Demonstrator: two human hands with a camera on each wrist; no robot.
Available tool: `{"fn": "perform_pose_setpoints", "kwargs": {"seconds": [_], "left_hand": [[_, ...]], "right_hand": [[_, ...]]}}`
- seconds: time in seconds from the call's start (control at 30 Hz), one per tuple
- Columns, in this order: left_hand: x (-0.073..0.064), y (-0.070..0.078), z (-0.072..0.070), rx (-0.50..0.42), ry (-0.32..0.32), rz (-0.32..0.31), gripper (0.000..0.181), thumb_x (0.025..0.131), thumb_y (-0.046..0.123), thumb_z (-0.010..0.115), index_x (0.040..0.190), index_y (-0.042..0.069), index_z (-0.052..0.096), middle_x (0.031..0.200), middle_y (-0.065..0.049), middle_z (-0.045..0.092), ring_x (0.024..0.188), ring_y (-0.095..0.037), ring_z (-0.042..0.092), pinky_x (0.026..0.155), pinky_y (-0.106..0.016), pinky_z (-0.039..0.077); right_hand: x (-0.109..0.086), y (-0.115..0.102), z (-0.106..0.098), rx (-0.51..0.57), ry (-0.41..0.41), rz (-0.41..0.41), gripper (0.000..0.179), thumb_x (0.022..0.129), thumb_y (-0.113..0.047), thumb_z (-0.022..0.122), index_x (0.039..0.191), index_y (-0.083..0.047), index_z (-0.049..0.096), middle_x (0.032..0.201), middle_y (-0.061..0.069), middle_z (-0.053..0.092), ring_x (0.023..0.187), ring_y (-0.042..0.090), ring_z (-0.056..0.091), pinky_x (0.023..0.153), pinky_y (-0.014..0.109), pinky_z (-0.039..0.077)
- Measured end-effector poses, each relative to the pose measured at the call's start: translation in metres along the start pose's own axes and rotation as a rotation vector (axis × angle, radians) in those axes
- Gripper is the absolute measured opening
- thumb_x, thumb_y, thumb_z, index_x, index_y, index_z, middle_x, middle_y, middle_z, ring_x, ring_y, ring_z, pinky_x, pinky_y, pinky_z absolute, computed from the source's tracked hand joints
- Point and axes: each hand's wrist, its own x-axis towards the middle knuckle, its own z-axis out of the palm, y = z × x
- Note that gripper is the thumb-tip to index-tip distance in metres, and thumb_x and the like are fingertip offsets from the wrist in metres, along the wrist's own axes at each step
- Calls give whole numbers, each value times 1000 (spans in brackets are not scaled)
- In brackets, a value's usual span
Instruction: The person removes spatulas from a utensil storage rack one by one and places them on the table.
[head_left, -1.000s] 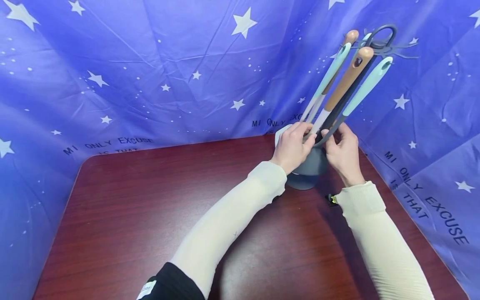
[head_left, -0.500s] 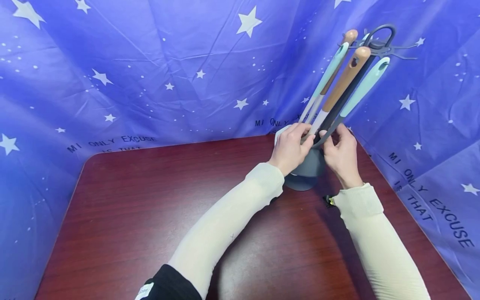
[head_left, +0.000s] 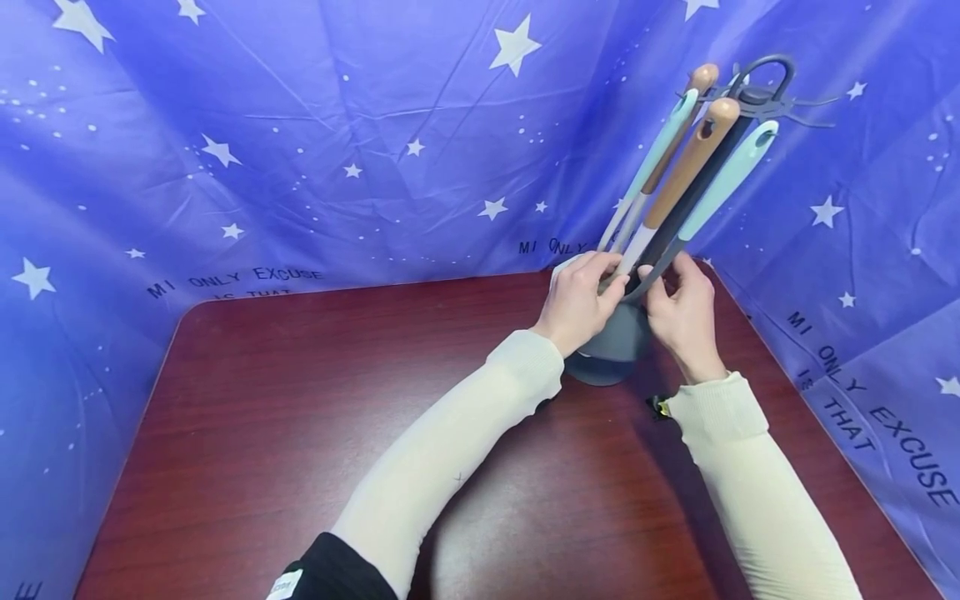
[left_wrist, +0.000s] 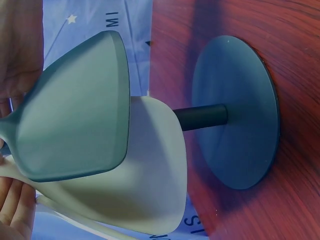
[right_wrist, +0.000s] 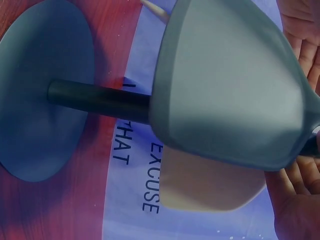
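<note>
A dark utensil stand with a round base rises from the table, its top a ring of hooks. Several kitchen utensils hang on it. My left hand is at a brown-handled spatula, thumb and fingers about its pale shaft; its cream blade shows in the left wrist view. Opposite, my right hand pinches the lower shaft of a mint-handled grey turner. That turner's broad grey blade covers part of the pole. My fingertips are partly hidden.
The reddish-brown table spreads left and in front of the stand. A blue curtain with white stars rises behind it and on both sides. A small black and yellow item shows by the right cuff.
The head view has turned slightly left, shifting the curtain pattern rightward. Both hands stay at the same places on the hanging utensils, with hardly any movement.
</note>
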Motion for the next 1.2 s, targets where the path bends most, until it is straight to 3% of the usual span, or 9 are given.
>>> {"fn": "perform_pose_setpoints", "kwargs": {"seconds": [0.23, 0.47, 0.9, 1.2], "left_hand": [[-2, -2, -6, 11, 0, 3, 22, 92, 19, 64, 110, 6, 67, 99, -2, 67, 91, -11, 62, 87, -16, 44], [-5, -4, -10, 4, 8, 13, 23, 91, 17, 64, 110, 4, 67, 98, -3, 67, 90, -12, 62, 89, -18, 44], [-9, -9, -15, 4, 16, 23, 23, 92, 17, 63, 110, 3, 66, 98, -4, 67, 90, -13, 62, 95, -21, 42], [-12, -14, -21, -32, 17, 4, 25, 92, 16, 63, 113, 3, 66, 100, -5, 66, 93, -14, 62, 85, -14, 45]], "right_hand": [[6, 37, 9, -34, 13, -17, 18, 91, -17, 64, 95, 0, 63, 73, -2, 59, 56, 0, 52, 52, 12, 41], [4, 34, 13, -37, 8, -29, 18, 91, -17, 64, 95, 0, 62, 73, 5, 60, 55, 1, 52, 51, 12, 40], [0, 28, 19, -23, 7, -24, 18, 91, -17, 64, 96, 0, 63, 74, -6, 58, 60, 2, 53, 56, 11, 42], [-2, 25, 24, -20, 10, -57, 17, 91, -17, 65, 97, -1, 64, 75, -6, 58, 61, 5, 53, 56, 13, 41]]}}
